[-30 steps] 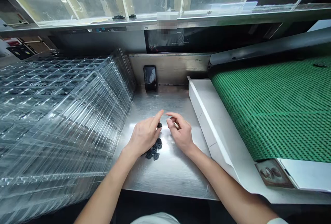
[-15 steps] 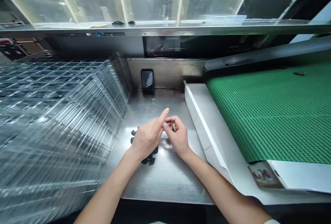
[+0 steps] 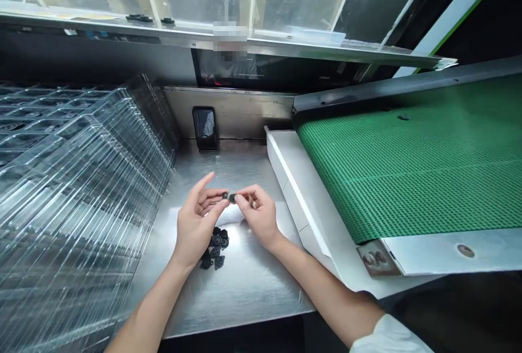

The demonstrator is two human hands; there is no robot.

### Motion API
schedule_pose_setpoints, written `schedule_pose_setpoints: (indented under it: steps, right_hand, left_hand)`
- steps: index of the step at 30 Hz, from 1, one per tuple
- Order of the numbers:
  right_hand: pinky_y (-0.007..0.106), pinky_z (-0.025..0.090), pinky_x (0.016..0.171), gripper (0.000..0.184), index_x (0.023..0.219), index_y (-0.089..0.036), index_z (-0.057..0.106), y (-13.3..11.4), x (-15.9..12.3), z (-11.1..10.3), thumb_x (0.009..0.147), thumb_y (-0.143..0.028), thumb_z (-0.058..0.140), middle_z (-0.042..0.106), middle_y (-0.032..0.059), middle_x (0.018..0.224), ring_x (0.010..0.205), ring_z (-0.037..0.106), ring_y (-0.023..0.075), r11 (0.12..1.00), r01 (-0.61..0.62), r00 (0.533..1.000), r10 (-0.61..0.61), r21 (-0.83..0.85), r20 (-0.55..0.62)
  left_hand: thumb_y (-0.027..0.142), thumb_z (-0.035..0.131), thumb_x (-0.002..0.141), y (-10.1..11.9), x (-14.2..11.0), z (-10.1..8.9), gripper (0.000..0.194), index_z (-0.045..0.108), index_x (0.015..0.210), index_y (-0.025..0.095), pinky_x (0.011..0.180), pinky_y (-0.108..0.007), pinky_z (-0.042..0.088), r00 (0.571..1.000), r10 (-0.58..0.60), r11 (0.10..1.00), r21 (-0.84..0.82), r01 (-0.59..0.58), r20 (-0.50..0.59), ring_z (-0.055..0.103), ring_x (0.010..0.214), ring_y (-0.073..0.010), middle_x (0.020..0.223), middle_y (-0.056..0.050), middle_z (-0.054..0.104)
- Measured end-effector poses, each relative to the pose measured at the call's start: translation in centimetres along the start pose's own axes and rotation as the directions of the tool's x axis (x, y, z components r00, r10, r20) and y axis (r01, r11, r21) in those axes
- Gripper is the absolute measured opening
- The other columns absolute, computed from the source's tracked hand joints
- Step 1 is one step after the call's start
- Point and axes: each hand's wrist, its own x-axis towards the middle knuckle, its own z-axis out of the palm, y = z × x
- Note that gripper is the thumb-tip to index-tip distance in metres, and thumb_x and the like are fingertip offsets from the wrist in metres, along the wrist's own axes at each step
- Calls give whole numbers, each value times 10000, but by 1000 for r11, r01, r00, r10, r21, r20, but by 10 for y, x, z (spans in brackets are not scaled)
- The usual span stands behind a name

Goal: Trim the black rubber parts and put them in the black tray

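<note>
The left hand point(image 3: 198, 222) and right hand point(image 3: 259, 214) are close together at lower centre of the frame, their fingertips each pinching what looks like a small black part point(image 3: 231, 198), too small to be sure. More black parts point(image 3: 215, 248) lie heaped just below on the steel desk point(image 3: 240, 293), beside stacked clear plastic trays point(image 3: 81, 179) at left.

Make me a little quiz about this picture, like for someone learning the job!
1. True or false: the pile of small black parts lies on the steel table.
2. What colour is the mesh belt?
3. Which is nearer the stack of clear plastic trays: the left hand or the right hand?

Key: 1. True. 2. Green. 3. The left hand.
</note>
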Motion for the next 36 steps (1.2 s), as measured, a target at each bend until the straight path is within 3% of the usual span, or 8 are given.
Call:
schedule_pose_setpoints:
  steps: [3, 7, 11, 14, 19, 25, 29, 36]
  right_hand:
    - [272, 455, 612, 189, 851, -206, 686, 1, 1, 1, 853, -390, 728, 701, 21, 778, 669, 577, 156, 996, -57, 997, 61, 68, -56]
    - [248, 348, 491, 267, 854, -195, 662, 0, 2, 4, 814, -423, 795, 718, 37, 786, 537, 464, 111, 952, -203, 978, 210, 229, -8]
    - [238, 249, 440, 327, 841, -191, 641, -2, 1, 6, 784, -455, 824, 673, 11, 709, 465, 340, 77, 915, -270, 962, 273, 300, 33]
    - [236, 218, 435, 336, 812, -189, 652, -3, 0, 6, 759, -457, 847, 542, -47, 589, 459, 310, 76, 904, -288, 957, 288, 315, 48]
    - [235, 198, 437, 350, 792, -190, 658, -6, 0, 6, 740, -468, 864, 412, -81, 549, 462, 280, 75, 873, -329, 944, 317, 360, 92]
    - [234, 214, 438, 354, 817, -196, 645, -9, -2, 7, 761, -481, 847, 440, -70, 586, 467, 269, 74, 863, -344, 939, 319, 371, 129]
    - [234, 218, 446, 343, 804, -200, 631, -9, -3, 7, 786, -479, 829, 381, -88, 561, 466, 262, 76, 869, -320, 947, 291, 378, 134]
    - [236, 254, 454, 335, 800, -197, 657, -11, -6, 8, 792, -489, 822, 422, -71, 568, 485, 321, 92, 903, -302, 953, 281, 305, 112]
  left_hand:
    - [305, 773, 836, 1, 8, -2, 510, 597, 1293, 159, 817, -379, 640, 989, -132, 968, -221, 115, -63, 730, 900, -202, 1083, -92, 707]
    - [216, 713, 778, 1, 14, -5, 312, 663, 1073, 128, 587, -222, 537, 940, -342, 837, -459, 297, -16, 617, 707, -102, 926, -35, 635]
    - [236, 723, 782, -1, 10, -1, 279, 691, 1043, 141, 460, -175, 334, 916, -394, 813, -436, 386, 78, 448, 576, -67, 750, 22, 519]
    - [349, 712, 868, -7, 4, 4, 321, 723, 1136, 172, 462, -196, 279, 949, -297, 919, -237, 315, 106, 365, 537, -83, 646, 45, 454]
    - [424, 605, 970, -14, -1, 4, 352, 758, 1190, 195, 615, -256, 425, 986, -113, 993, 31, 110, 125, 516, 670, -151, 708, -16, 587]
    - [376, 549, 1023, -10, -2, 0, 355, 729, 1291, 229, 808, -295, 457, 983, 31, 993, 102, -51, 181, 584, 879, -182, 974, -59, 671]
    - [355, 548, 1038, -9, -3, -1, 356, 695, 1339, 234, 856, -301, 449, 970, 114, 976, 159, -150, 216, 581, 931, -184, 1009, -56, 650]
    - [363, 510, 1055, -6, -3, 1, 308, 718, 1239, 232, 940, -330, 464, 972, 120, 968, 195, -160, 204, 608, 1037, -210, 1127, -78, 670]
